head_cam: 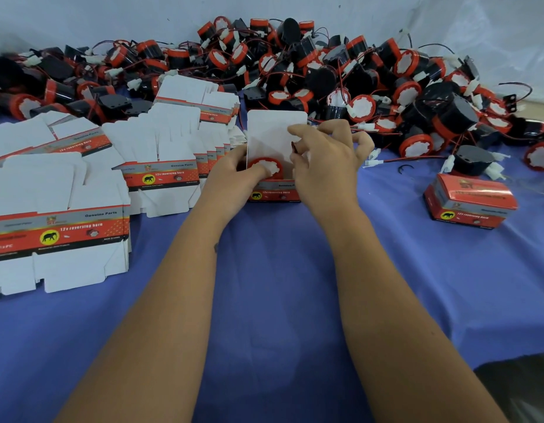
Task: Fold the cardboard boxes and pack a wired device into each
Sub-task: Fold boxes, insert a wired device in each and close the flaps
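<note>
An open red and grey cardboard box (275,193) stands on the blue cloth at the centre, its white lid flap (270,132) upright. A red-rimmed black horn (266,167) sits inside it. My left hand (234,172) grips the box's left side, thumb on the horn. My right hand (325,154) is at the box's right edge, its fingers curled and pinching a small dark red part of the device's wiring by the flap. What lies under that hand is hidden.
Flat unfolded boxes (60,227) lie in stacks on the left. A big heap of wired horns (325,71) fills the back. One closed packed box (470,204) sits at the right, a loose horn (472,160) behind it. Blue cloth (273,285) covers the table.
</note>
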Available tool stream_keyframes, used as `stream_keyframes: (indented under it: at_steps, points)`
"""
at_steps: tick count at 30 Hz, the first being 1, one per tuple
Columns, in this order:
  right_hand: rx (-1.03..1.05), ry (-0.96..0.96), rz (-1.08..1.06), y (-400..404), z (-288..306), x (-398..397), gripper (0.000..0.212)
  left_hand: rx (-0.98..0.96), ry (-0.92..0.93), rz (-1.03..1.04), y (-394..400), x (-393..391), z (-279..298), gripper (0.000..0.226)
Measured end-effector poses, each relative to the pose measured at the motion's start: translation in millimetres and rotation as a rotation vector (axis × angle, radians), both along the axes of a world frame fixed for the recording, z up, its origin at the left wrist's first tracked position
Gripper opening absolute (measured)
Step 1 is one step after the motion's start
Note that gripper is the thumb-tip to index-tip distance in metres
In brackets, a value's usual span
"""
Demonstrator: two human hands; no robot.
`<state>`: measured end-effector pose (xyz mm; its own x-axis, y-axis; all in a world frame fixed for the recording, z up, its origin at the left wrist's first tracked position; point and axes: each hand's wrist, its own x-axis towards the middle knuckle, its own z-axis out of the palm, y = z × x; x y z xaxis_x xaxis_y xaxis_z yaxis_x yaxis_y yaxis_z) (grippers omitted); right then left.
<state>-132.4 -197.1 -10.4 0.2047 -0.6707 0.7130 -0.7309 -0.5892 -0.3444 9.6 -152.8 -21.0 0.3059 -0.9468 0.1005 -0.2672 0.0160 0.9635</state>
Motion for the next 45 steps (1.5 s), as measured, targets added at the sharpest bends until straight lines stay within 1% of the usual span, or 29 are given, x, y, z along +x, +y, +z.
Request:
stream_keyframes:
  at_steps: [3, 6, 7, 9, 11, 13, 18, 23, 25, 28, 31, 34, 36, 37, 39, 40, 41, 43, 44, 45]
  points:
    - [-0.032, 0.011, 0.012, 1, 2, -4, 0.032, -0.004, -0.019, 0.012, 0, 0, -2, 0.032]
    - [-0.035, 0.096, 0.028, 0, 2, -1, 0.018, -0.001, -0.038, 0.016, 0, -1, -2, 0.036]
    - [-0.034, 0.107, 0.039, 0, 2, 0, 0.016, -0.005, -0.041, 0.019, -1, -2, -3, 0.036]
    - [-0.012, 0.069, 0.082, 1, 1, 1, 0.023, -0.007, -0.049, 0.024, -1, -2, -2, 0.038]
    - [0.033, 0.024, 0.104, 3, 2, 1, 0.038, -0.005, -0.049, 0.022, 0, -3, -2, 0.039]
    - [0.039, 0.033, 0.101, 2, 2, 1, 0.043, -0.006, -0.045, 0.023, 0, -3, -2, 0.039]
    - [0.02, 0.044, 0.061, -1, 0, 1, 0.036, -0.002, -0.047, 0.031, 1, -3, 0, 0.04]
    - [0.081, -0.073, 0.075, -2, 1, 2, 0.037, -0.002, -0.053, 0.033, 2, -4, 0, 0.04]
    - [0.107, -0.128, 0.09, -3, 1, 1, 0.031, -0.002, -0.047, 0.034, 2, -4, 0, 0.041]
    - [0.159, -0.142, 0.146, -3, 1, 2, 0.022, -0.001, -0.046, 0.034, 1, -4, -1, 0.04]
    - [0.176, -0.134, 0.187, -2, 1, 4, 0.024, -0.006, -0.045, 0.036, 1, -4, -1, 0.04]
    - [0.273, -0.148, 0.27, 2, 3, 3, 0.032, -0.004, -0.047, 0.033, 0, -4, -2, 0.041]
    - [0.365, -0.178, 0.329, 5, 3, 0, 0.041, -0.002, -0.045, 0.053, 0, -3, -3, 0.05]
    - [0.433, -0.226, 0.354, 6, 4, -2, 0.043, 0.0, -0.032, 0.075, 0, -3, -3, 0.059]
    - [0.606, -0.442, 0.394, 7, 6, -3, 0.036, -0.014, -0.015, 0.11, 1, -3, -1, 0.066]
    - [0.659, -0.535, 0.395, 5, 6, -3, 0.03, -0.026, -0.025, 0.117, 2, -4, 0, 0.063]
    - [0.679, -0.569, 0.379, 4, 6, -2, 0.025, -0.035, -0.034, 0.112, 3, -5, 2, 0.054]
    - [0.676, -0.534, 0.323, 2, 4, 0, 0.017, -0.061, 0.005, 0.078, 5, -6, 5, 0.032]
    - [0.664, -0.513, 0.306, 1, 2, 2, 0.015, -0.075, 0.063, 0.06, 5, -7, 7, 0.032]
    - [0.647, -0.503, 0.294, 1, 1, 5, 0.016, -0.078, 0.13, 0.053, 5, -7, 7, 0.037]
